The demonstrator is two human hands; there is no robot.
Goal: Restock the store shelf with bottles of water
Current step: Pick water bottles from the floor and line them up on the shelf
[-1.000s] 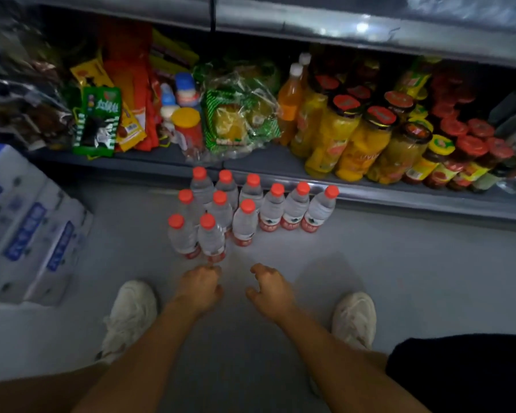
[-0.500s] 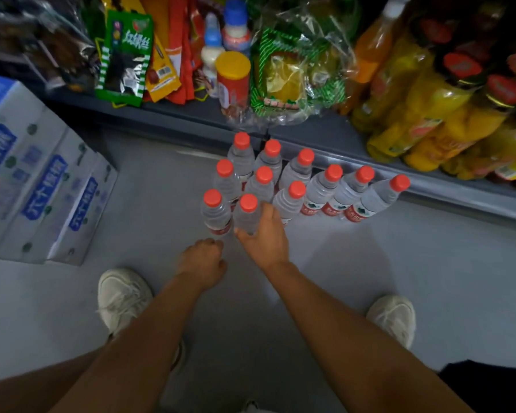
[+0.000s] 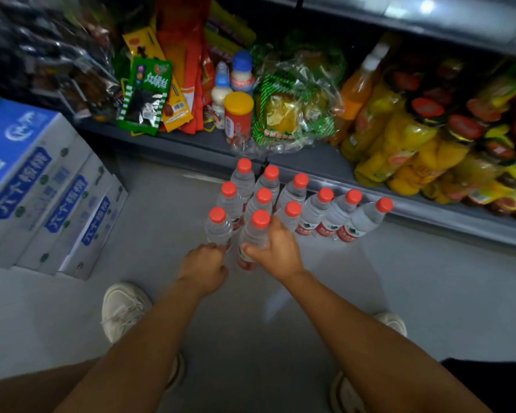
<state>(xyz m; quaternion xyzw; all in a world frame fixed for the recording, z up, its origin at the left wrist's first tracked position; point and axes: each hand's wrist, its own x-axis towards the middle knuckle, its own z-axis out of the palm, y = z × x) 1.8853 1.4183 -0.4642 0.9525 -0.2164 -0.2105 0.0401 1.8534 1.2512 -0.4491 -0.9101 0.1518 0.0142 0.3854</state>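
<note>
1. Since half a second earlier, the right hand (image 3: 276, 248) had gone from just reaching the front of the bottle cluster to wrapping round the nearest water bottle (image 3: 255, 234), and the left hand (image 3: 204, 265) had crept forward until its knuckles were up against the front-left bottle (image 3: 219, 226).
2. Right-hand fingers were curled round the bottle's body, thumb on the near side, red cap poking up just past the fingertips. Looked like a proper hold, though the bottle's base still seemed to sit on the floor.
3. Left-hand fingers were curled in tight, touching or almost touching the lower part of that front-left bottle. Whether they actually held it I couldn't tell, too blurry.
4. All the other bottles (image 3: 310, 204) stood beyond the fingers on the grey floor, bunched right in front of the bottom shelf (image 3: 325, 166).
5. My read: this was the pick-up step, early on, since every bottle was still on the floor.
6. Next move probably called for lifting straight up so the neighbours touching it didn't topple, then finding a gap beyond the fingers. That shelf was crammed with snack packs (image 3: 145, 96) and yellow jars (image 3: 399, 138), so space looked tight.
</note>
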